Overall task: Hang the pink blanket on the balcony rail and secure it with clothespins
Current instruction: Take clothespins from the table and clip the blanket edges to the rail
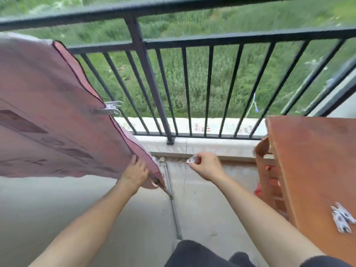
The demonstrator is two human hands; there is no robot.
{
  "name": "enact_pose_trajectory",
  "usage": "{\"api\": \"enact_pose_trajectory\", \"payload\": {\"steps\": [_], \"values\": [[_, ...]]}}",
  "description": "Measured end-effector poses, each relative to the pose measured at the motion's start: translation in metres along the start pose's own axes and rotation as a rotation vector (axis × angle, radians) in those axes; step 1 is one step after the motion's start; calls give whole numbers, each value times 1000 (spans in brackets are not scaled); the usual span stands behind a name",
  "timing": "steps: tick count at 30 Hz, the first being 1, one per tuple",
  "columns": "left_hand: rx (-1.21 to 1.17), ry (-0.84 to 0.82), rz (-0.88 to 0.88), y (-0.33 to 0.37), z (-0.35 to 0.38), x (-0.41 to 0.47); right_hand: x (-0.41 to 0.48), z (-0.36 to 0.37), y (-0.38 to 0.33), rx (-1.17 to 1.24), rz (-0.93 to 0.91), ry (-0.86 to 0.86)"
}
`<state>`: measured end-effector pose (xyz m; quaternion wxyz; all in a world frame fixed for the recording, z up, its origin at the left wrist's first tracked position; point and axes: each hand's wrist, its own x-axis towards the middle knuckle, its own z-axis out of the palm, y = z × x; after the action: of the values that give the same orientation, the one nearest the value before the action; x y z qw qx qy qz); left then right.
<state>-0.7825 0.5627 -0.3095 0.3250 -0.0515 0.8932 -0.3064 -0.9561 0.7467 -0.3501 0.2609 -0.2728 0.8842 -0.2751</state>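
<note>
The pink blanket (48, 105) hangs over the dark balcony rail (192, 40) at the left, its dark-piped edge running down to the right. One white clothespin (112, 108) is clipped on that edge. My left hand (135, 171) grips the blanket's lower corner near the floor. To its right, my right hand (205, 164) pinches another white clothespin (192, 159) in front of the low concrete curb, apart from the blanket.
A reddish wooden table (316, 160) stands at the right with several white clothespins (342, 218) near its front edge. A grey pipe (174, 207) lies on the concrete floor between my arms. Vertical railing bars (186, 89) close off the balcony over grass below.
</note>
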Motion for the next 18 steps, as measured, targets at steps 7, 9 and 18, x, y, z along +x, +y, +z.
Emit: {"api": "enact_pose_trajectory", "payload": {"steps": [7,9,18], "values": [[188,169,187,-33,28,30,-3,53,-28,-24,50,-55],[119,157,219,-32,23,41,0,52,-29,-21,70,-64],[123,215,464,-35,4,48,35,25,-23,34,98,-112]]}}
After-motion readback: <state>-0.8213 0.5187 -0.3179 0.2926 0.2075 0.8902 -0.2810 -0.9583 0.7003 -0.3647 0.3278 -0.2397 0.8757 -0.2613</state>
